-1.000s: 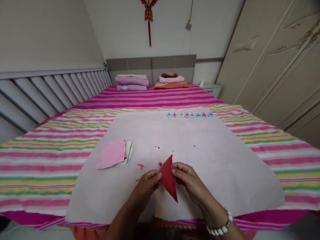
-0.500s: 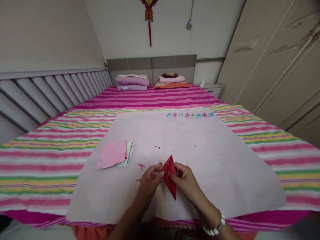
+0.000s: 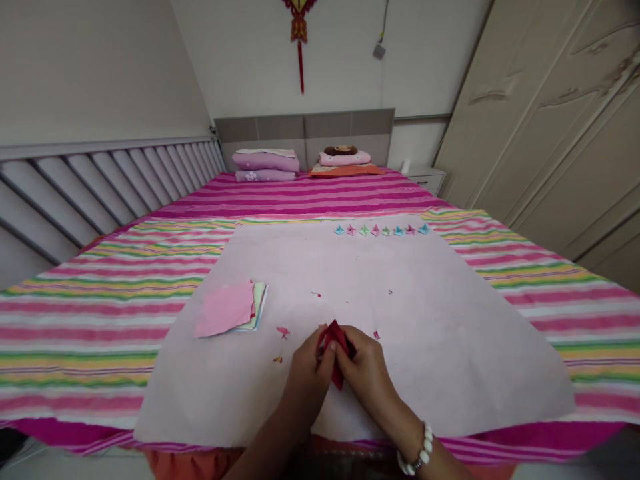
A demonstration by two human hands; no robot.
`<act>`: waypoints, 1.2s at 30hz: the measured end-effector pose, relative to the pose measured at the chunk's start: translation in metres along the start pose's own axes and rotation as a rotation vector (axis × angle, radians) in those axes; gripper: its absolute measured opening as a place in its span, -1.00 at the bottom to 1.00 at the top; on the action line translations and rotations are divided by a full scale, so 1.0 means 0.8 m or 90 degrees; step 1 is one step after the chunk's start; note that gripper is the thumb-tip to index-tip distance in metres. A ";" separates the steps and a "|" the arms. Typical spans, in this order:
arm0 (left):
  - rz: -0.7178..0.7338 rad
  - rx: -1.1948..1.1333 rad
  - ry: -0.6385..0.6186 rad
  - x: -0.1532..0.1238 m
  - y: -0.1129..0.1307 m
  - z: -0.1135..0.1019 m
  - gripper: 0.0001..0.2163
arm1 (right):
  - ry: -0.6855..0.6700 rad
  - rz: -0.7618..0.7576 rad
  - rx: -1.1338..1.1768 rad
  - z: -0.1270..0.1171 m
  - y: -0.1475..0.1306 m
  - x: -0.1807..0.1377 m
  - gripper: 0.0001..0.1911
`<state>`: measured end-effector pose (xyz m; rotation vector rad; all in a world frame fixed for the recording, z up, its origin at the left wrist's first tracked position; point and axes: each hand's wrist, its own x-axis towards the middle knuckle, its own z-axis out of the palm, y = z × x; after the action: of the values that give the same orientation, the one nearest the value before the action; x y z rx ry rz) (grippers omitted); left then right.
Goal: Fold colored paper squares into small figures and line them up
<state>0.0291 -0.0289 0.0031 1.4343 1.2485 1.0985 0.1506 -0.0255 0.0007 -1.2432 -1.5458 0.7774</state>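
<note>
A folded red paper is pinched by both the left hand and the right hand over the near part of a pale sheet, where stacked paper squares are laid and small folded shapes are lined up along the far edge.

On my feed: folded paper, solid red. Paper stack, pink top, pale green showing below. Small folded pieces, I see blues, pinks, greens. Sheet, plain off-white. Bedspread, stripes: pink, white, green, yellow, magenta. Bracelet, white. Wardrobe, I'd say cream.
</note>
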 end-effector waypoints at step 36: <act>-0.168 -0.253 -0.088 0.019 -0.005 -0.030 -0.70 | -0.056 0.283 0.535 -0.031 0.016 0.019 -0.67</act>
<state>0.0063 -0.0116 0.0046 0.9965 1.0179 0.9824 0.1780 -0.0096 0.0015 -0.9018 -0.8219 1.5807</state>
